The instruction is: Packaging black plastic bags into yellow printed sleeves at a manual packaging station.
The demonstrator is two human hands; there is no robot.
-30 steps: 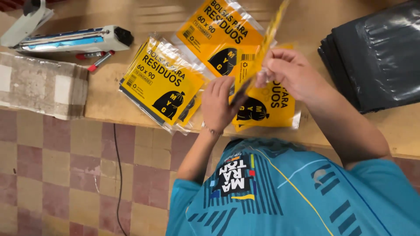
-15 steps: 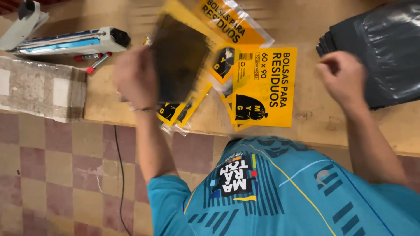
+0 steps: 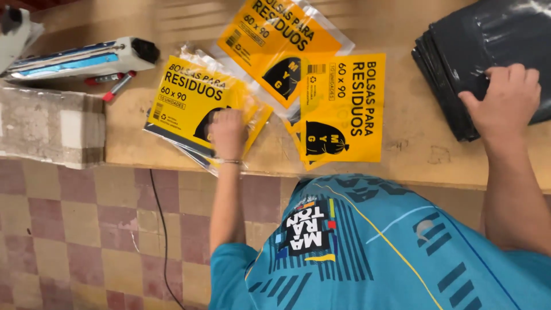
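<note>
Presently, left to right across the bench [image 3: 402,155]:
- Heat sealer [image 3: 80,57] and red pen [image 3: 117,86], at ten o'clock.
- Left hand [image 3: 228,133], fingers flat, pressing the stack of yellow-labelled bag packs [image 3: 189,97]; nothing gripped.
- Two loose yellow packs [image 3: 344,109], at twelve o'clock.
- Right hand [image 3: 505,100], spread over the pile of folded black bags [image 3: 459,51] at two o'clock, grasp unclear.

Step judged: packing; next calls for lifting one black bundle.

Left hand [image 3: 228,133] reaches far forward, arm straight, palm down, fingers loosely curled; right hand [image 3: 505,103] spread flat, palm down, forearm angled outward
</note>
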